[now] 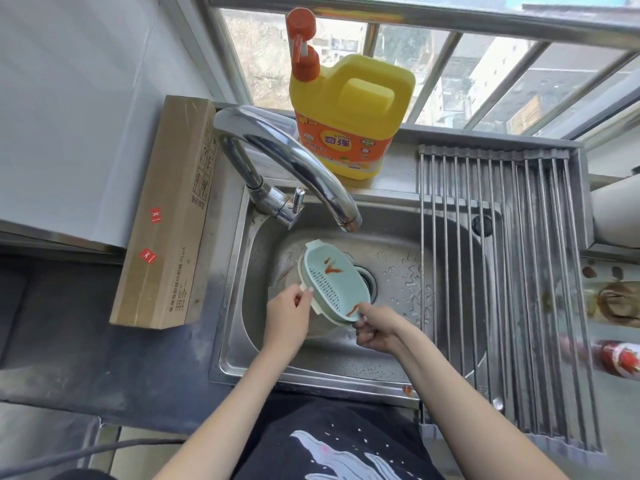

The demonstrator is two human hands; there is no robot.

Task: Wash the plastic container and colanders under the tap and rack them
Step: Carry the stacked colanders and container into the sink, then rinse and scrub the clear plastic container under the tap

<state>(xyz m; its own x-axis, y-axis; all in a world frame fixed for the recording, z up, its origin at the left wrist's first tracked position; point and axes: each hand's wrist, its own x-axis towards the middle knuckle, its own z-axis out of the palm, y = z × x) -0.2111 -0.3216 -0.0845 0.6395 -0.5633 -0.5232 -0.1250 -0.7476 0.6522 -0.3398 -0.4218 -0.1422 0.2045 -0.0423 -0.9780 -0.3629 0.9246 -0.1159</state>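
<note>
Colander [332, 285]: pale green, lying tilted at frame centre over the sink [398, 368], nested in a clear container [320, 325]; red smears showing inside.
Left hand [289, 315]: pinching the left rim.
Right hand [375, 327]: gripping the lower right rim.
Tap [287, 157]: no water seen running.
Advice: probably separating the pieces, angling smears under the spout.
Rack [502, 271]: sitting right, bare.
Detergent jug [349, 116]: standing upper centre.

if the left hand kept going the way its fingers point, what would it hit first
The left hand already pinches the rim of the pale green colander, so it would press into that; past it lies the sink drain, though depth is hard to judge.
</note>
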